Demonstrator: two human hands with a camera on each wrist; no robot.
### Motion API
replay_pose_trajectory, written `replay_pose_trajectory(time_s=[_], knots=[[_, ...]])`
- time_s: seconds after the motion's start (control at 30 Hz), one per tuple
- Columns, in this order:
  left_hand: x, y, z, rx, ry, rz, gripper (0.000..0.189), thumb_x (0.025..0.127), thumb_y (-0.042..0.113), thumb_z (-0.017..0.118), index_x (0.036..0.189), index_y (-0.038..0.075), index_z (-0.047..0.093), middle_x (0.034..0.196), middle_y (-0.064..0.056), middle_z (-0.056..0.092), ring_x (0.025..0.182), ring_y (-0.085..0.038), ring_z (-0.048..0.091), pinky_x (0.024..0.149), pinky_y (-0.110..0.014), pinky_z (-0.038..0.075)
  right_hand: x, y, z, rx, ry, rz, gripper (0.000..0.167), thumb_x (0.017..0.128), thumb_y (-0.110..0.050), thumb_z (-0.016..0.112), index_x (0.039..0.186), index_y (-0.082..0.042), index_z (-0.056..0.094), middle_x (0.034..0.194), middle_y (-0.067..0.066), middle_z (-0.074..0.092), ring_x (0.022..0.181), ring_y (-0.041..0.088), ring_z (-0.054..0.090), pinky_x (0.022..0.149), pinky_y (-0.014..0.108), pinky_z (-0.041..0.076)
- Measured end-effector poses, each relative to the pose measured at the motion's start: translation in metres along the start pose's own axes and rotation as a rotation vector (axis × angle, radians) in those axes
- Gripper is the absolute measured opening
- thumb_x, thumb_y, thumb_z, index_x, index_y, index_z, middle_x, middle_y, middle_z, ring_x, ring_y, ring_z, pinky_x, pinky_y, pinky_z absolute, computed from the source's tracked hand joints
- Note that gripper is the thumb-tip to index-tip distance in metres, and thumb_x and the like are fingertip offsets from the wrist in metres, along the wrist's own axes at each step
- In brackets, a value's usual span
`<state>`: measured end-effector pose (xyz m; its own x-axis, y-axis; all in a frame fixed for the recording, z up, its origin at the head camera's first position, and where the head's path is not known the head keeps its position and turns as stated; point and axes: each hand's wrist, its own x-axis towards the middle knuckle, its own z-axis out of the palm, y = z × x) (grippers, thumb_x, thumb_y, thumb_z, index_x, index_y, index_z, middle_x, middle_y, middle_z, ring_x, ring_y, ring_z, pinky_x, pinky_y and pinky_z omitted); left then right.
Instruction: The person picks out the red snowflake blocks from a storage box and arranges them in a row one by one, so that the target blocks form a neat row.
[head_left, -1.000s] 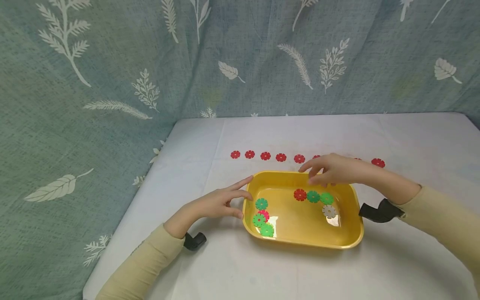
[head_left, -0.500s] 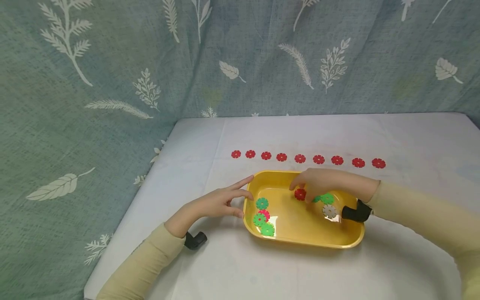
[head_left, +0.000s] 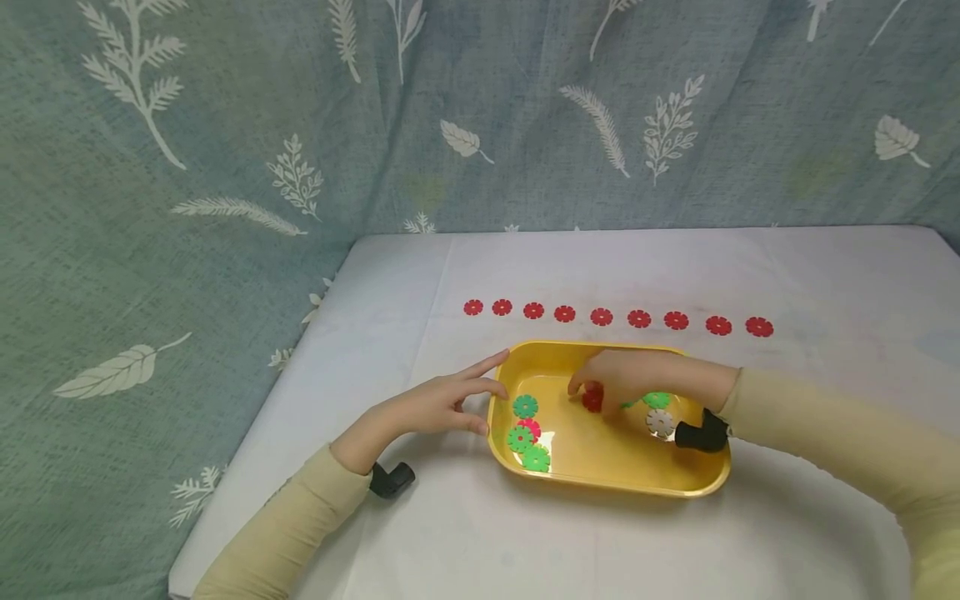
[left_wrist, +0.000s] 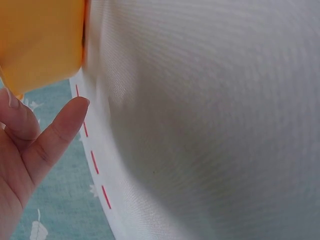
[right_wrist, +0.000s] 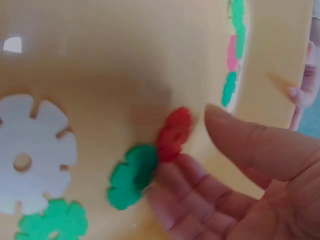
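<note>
A yellow plastic basin holds several notched, flower-shaped plastic discs. My right hand reaches down into it. At its fingertips is a red disc, slightly tilted, beside a dark green disc. In the right wrist view the thumb stands apart from the red disc, while the other fingers touch its lower edge. My left hand is at the basin's left wall, its fingers spread and the fingertips at the rim. The left thumb is extended beneath the basin's outer side.
A white disc and a light green disc lie right of my right hand. Green discs and a pink disc lie at the basin's left end. Beyond, a row of red discs lies on the white cloth.
My right hand has come down from above the basin's far rim into the basin, moving left to the red disc. That disc has shifted slightly left and tilted. The left hand stays put.
</note>
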<state>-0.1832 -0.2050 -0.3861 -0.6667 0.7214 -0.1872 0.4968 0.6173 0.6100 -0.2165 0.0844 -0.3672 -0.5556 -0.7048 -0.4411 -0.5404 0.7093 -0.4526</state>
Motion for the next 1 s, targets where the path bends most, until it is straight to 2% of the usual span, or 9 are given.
replay_pose_trajectory(time_s=[0.17,0.37,0.5,0.73,1.0], knots=[[0.001,0.0,0.001,0.003,0.0,-0.005,0.047,0.076,0.044,0.067,0.118,0.026,0.054,0.153,0.012,0.008,0.109,-0.016,0.044,0.063,-0.022,0.044,0.01,-0.003,0.01,-0.009,0.04,-0.113,0.039,0.074,-0.006,0.073,0.112,-0.01,0.063,0.09,0.0,0.056,0.082,0.014,0.047,0.07,0.022,0.044],[0.001,0.0,0.0,-0.004,-0.001,0.001,0.048,0.076,0.045,0.067,0.118,0.026,0.054,0.154,0.011,0.008,0.111,-0.016,0.042,0.064,-0.022,0.045,0.017,-0.005,0.019,0.029,0.069,-0.19,0.037,0.073,-0.008,0.074,0.109,-0.008,0.063,0.092,0.0,0.055,0.083,0.013,0.047,0.074,0.023,0.042],[0.001,0.0,0.0,-0.009,0.0,0.002,0.048,0.076,0.044,0.067,0.118,0.023,0.054,0.154,0.01,0.008,0.112,-0.015,0.042,0.064,-0.022,0.045,0.021,-0.003,0.023,-0.004,0.067,-0.267,0.036,0.074,-0.011,0.075,0.108,-0.009,0.063,0.093,-0.002,0.054,0.085,0.011,0.046,0.077,0.023,0.042],[0.0,-0.001,0.001,0.004,0.005,0.006,0.049,0.076,0.044,0.067,0.119,0.024,0.054,0.154,0.011,0.009,0.105,-0.015,0.046,0.062,-0.021,0.043,0.026,-0.005,0.031,-0.008,0.041,-0.38,0.028,0.075,-0.013,0.074,0.102,-0.012,0.065,0.089,-0.007,0.053,0.082,0.006,0.046,0.074,0.019,0.042],[0.0,-0.002,0.001,0.003,0.01,0.023,0.05,0.076,0.045,0.066,0.119,0.024,0.054,0.154,0.01,0.008,0.106,-0.017,0.046,0.062,-0.021,0.043,0.026,-0.009,0.033,-0.018,0.012,-0.378,0.02,0.076,-0.012,0.073,0.093,-0.015,0.063,0.085,-0.009,0.05,0.079,0.005,0.045,0.074,0.018,0.042]])
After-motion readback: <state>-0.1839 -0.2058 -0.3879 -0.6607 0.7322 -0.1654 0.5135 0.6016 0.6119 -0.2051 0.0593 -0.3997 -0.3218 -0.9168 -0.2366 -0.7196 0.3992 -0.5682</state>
